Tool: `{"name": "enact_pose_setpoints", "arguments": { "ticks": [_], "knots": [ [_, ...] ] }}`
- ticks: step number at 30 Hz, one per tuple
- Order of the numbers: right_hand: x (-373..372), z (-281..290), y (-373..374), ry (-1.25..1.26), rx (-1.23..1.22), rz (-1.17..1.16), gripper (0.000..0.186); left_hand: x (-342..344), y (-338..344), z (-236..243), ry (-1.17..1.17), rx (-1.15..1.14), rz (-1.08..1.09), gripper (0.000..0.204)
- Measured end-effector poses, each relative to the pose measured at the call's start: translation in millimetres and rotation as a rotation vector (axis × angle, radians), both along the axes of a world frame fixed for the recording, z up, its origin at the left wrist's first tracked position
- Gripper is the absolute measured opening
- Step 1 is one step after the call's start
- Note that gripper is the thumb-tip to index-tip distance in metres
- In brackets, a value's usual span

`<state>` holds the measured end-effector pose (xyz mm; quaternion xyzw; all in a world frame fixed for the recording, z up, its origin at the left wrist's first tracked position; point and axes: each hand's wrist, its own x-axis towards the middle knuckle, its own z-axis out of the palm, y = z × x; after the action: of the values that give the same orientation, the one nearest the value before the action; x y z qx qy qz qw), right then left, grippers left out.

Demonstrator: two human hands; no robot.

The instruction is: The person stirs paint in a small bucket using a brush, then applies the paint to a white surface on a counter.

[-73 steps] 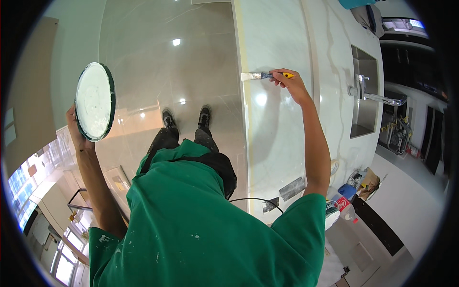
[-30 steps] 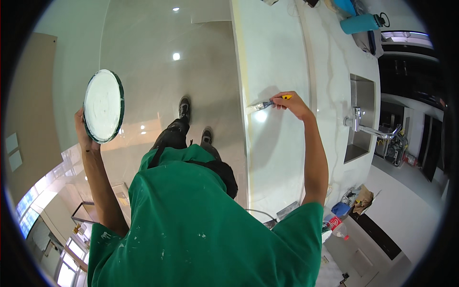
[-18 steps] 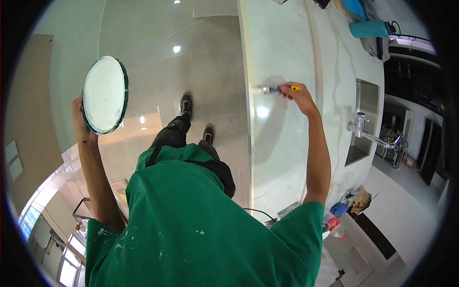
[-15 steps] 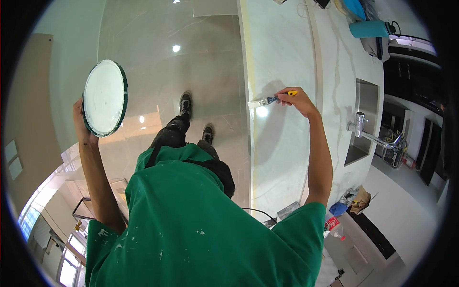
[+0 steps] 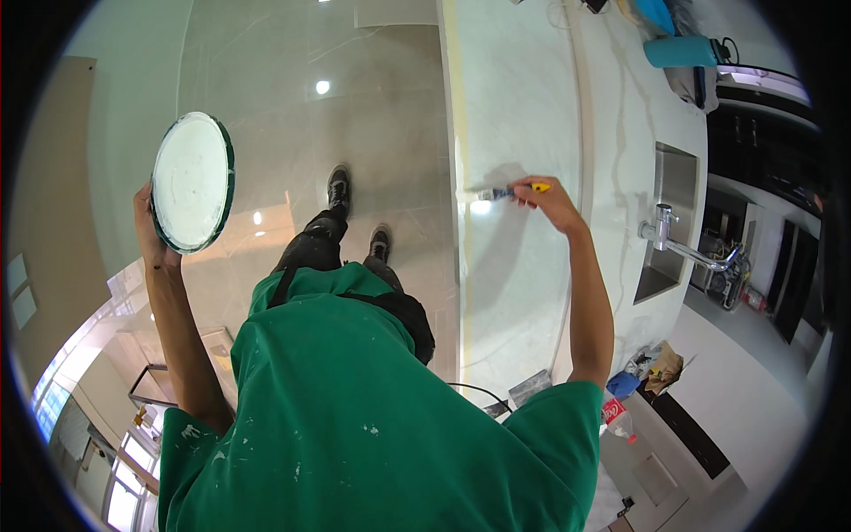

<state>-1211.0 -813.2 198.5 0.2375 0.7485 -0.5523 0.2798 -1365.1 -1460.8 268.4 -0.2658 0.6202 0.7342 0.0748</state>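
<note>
My left hand [image 5: 151, 223] grips the edge of a round lid [image 5: 190, 182] with a dark green rim, its white face smeared with paint. The lid is held out over the floor at the left. In my right hand [image 5: 551, 204] is a paintbrush [image 5: 502, 191] with a yellow-ended handle, fingers closed round it. Its whitish bristles point left, close to the yellowish strip [image 5: 463, 266] along the edge of a long white surface [image 5: 523, 97]. Whether the bristles touch the surface I cannot tell.
Right of the white surface runs a marbled counter with a sink [image 5: 678, 168] and a chrome faucet [image 5: 665, 229]. A teal bottle [image 5: 681, 51] lies at the far right. Nearer are a plastic soda bottle [image 5: 619, 420], a brown paper bag [image 5: 665, 365] and a black cable [image 5: 483, 390].
My right hand and the brush have shifted, the bristles drawing a little to the right, away from the surface's left edge. The lid in my left hand has hardly moved.
</note>
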Motion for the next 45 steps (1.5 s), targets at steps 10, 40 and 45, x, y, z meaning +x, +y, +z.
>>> {"name": "enact_pose_setpoints", "arguments": {
  "ticks": [10, 40, 45],
  "knots": [
    [-6, 81, -43, 0.224, -0.029, -0.26, 0.022, -2, 41, -29, -0.043, 0.048, -0.1, 0.045],
    [-279, 215, -203, 1.047, 0.509, 0.665, 0.029, -193, 219, 15, 0.365, 0.247, -0.145, 0.025],
    [-342, 213, -211, 1.042, 0.482, 0.559, 0.027, -219, 221, 8, 0.383, 0.097, -0.178, 0.027]
  ]
}}
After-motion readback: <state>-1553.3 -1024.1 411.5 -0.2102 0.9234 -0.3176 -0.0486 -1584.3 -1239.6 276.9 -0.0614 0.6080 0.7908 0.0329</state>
